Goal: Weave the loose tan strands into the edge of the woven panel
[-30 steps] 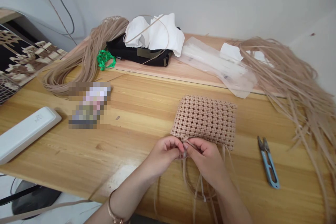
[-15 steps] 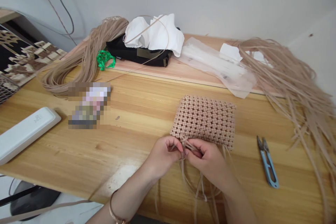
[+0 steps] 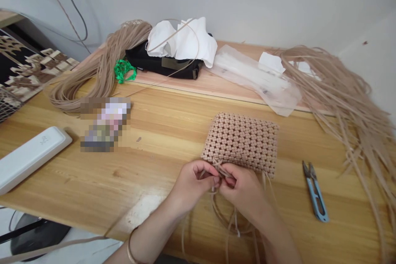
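Note:
A tan woven piece (image 3: 244,140), knotted in a close pattern with small gaps, lies on the wooden table in front of me. At its near edge, my left hand (image 3: 198,179) pinches tan cords (image 3: 220,166) that come out of the weave. My right hand (image 3: 243,185) grips the same cords from the other side, and its fingertips almost meet those of the left. Long cord ends hang in loops below the hands toward the table's front edge. The fingers partly hide where the cords cross.
Blue-handled thread snips (image 3: 315,192) lie to the right. Behind them spreads a heap of loose tan strips (image 3: 346,90). Another tan bundle (image 3: 99,70), a black bag (image 3: 167,64) under white paper, and a plastic sleeve (image 3: 256,76) sit at the back. At left is a white case (image 3: 34,159).
My fingers have shifted slightly on the cords, with the left thumb now further right. The hanging loops have swung a little to the left. The woven piece stays put.

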### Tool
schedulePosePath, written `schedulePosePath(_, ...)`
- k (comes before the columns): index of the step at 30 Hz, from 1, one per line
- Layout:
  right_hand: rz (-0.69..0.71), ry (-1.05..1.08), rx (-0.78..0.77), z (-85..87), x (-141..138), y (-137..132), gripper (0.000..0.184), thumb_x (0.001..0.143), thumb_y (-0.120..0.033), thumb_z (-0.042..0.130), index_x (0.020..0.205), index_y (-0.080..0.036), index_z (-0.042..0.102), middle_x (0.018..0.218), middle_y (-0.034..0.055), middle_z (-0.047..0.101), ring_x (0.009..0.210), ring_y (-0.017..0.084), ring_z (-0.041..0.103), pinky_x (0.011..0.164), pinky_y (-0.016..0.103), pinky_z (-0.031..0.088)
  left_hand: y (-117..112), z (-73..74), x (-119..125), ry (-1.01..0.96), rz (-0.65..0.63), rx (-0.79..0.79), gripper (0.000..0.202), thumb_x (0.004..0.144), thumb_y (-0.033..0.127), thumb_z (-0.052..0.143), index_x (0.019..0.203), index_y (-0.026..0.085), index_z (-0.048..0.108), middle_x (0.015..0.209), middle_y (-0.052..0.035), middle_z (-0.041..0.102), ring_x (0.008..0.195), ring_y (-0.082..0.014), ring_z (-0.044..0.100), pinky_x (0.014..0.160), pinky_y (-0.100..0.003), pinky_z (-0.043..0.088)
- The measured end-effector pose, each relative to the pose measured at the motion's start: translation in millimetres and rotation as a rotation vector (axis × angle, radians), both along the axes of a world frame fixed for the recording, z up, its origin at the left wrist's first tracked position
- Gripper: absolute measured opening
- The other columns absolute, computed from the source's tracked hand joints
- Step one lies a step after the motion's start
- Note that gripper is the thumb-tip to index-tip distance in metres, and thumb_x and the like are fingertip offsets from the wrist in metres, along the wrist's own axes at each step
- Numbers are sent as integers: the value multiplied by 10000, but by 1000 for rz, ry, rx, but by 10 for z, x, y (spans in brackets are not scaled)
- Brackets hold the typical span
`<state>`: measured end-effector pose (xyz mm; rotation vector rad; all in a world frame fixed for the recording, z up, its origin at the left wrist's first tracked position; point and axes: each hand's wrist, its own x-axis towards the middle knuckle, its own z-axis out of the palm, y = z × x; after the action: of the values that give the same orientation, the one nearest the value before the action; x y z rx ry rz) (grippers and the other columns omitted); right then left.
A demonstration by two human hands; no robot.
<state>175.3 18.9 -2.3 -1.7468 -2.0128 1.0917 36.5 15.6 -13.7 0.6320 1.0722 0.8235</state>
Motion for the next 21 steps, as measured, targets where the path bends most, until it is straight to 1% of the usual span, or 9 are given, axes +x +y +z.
schedulePosePath(3, 52, -14, -23, 16, 18, 9, 101, 627, -117, 488, 574, -193, 447, 472, -67, 370, 453, 93, 357, 434, 200, 221, -5, -6, -9, -12, 18, -9, 117, 623, 165, 665, 667, 108, 572, 601, -3, 606, 542, -89, 548, 558, -213, 420)
schedulePosePath(6, 100, -58, -13, 21, 41, 10, 146, 603, -54, 454, 575, -191, 412, 486, -70, 358, 466, 87, 353, 446, 200, 211, -5, -14, -8, -4, 46, -6, 115, 614, 160, 675, 660, 100, 588, 608, 0, 609, 518, -76, 543, 538, -199, 417)
schedulePosePath(8, 103, -78, -11, 20, 50, 9, 174, 589, -32, 445, 557, -190, 379, 484, -71, 341, 467, 85, 339, 448, 203, 204, -6, -11, -5, -1, 55, -10, 106, 604, 149, 677, 651, 98, 597, 604, 0, 612, 509, -73, 542, 529, -193, 416)
schedulePosePath(10, 79, -50, -44, 19, 51, 5, 165, 605, -46, 447, 557, -191, 386, 487, -69, 347, 472, 89, 344, 448, 206, 210, -7, -3, 0, 5, 60, -14, 97, 599, 142, 677, 643, 98, 601, 586, 2, 610, 500, -73, 542, 524, -191, 418)
schedulePosePath(13, 31, 78, -126, 19, 42, -5, 118, 667, -96, 448, 597, -191, 457, 518, -59, 402, 494, 100, 376, 452, 208, 244, -7, 15, 14, 37, 73, -21, 81, 600, 132, 664, 630, 95, 599, 539, 11, 596, 477, -69, 532, 514, -186, 419)
schedulePosePath(15, 9, 176, -172, 16, 37, -9, 124, 722, -133, 442, 630, -186, 505, 548, -48, 452, 514, 106, 401, 468, 212, 274, -5, 27, 29, 61, 87, -19, 70, 598, 120, 652, 627, 93, 594, 522, 16, 591, 468, -68, 529, 507, -182, 420)
schedulePosePath(18, -20, 254, -192, -5, 31, 0, 232, 817, -254, 435, 632, -173, 548, 577, -22, 526, 544, 120, 444, 496, 225, 306, -5, 40, 61, 105, 108, 0, 62, 592, 97, 633, 619, 99, 577, 515, 19, 594, 470, -72, 536, 502, -177, 423)
schedulePosePath(21, -42, 272, -191, -43, 26, 17, 324, 833, -357, 448, 602, -157, 557, 567, -5, 541, 548, 129, 454, 500, 236, 307, -11, 38, 93, 178, 123, 19, 63, 596, 83, 608, 606, 111, 553, 505, 19, 597, 473, -77, 544, 492, -170, 421)
